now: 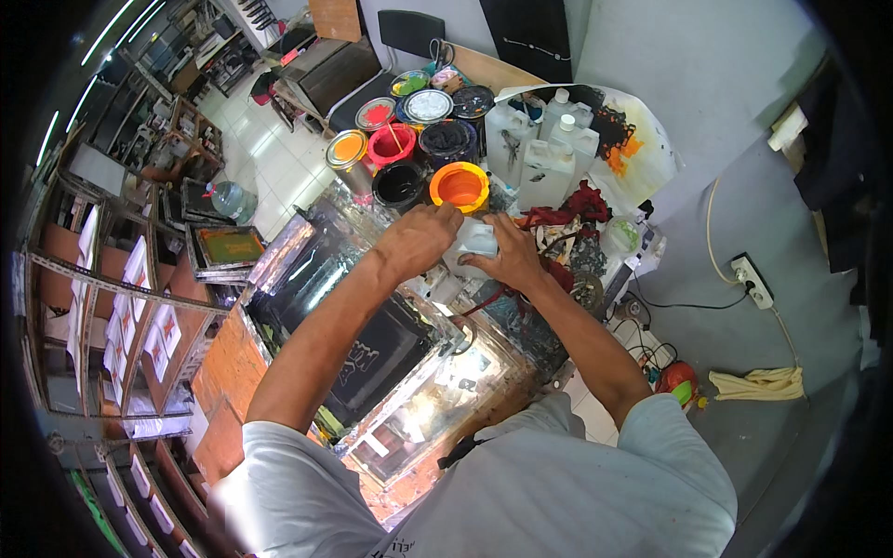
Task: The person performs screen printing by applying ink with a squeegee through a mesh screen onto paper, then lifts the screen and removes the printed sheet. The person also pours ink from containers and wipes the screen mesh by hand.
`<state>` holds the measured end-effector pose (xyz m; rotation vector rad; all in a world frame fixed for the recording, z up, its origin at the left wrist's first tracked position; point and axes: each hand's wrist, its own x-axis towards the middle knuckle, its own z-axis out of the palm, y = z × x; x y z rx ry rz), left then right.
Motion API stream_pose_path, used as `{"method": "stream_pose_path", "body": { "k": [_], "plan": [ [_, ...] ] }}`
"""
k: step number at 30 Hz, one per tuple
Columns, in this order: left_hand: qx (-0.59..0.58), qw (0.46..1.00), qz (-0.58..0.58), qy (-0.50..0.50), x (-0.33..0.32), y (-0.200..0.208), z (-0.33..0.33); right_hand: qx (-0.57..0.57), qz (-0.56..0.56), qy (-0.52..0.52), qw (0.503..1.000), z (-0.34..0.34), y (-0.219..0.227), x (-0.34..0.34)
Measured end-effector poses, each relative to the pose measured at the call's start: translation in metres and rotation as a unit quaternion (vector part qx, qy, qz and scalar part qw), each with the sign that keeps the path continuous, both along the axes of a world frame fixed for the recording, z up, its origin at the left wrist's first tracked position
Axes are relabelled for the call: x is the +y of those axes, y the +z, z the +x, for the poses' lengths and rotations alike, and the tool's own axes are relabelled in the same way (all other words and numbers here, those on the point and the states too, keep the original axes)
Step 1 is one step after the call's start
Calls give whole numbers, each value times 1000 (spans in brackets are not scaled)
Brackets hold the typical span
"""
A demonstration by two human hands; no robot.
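A translucent white plastic container (pixel 477 240) is between my hands, just on the near side of a tub of orange paint (pixel 459 187). My right hand (pixel 513 253) is wrapped round the container's right side, thumb low and fingers over the top. Against its upper left lies my left hand (pixel 419 242), fingers curled closed; what they pinch is hidden behind the knuckles. A tub of black paint (pixel 399 186) stands beyond the left hand. Dark red rags (pixel 581 206) lie to the right of the right hand.
More paint cans, one yellow (pixel 347 149) and one red (pixel 391 145), crowd the far side. Several translucent jugs (pixel 547 173) stand at the back right. A dark-framed printing screen (pixel 349 321) lies below my left forearm. Drying racks (pixel 112 307) are at left, a power strip (pixel 752 281) at right.
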<state>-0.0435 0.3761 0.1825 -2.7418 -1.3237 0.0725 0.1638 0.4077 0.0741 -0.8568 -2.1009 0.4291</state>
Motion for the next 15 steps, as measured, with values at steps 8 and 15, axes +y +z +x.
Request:
{"method": "stream_pose_path", "body": {
  "k": [8, 15],
  "plan": [
    [31, 999, -8, 11, 3, 2, 4, 45, 49, -28, 997, -5, -5, 0],
    [31, 999, -27, 32, 10, 1, 6, 59, 38, -62, 996, -10, -16, 1]
  ]
}}
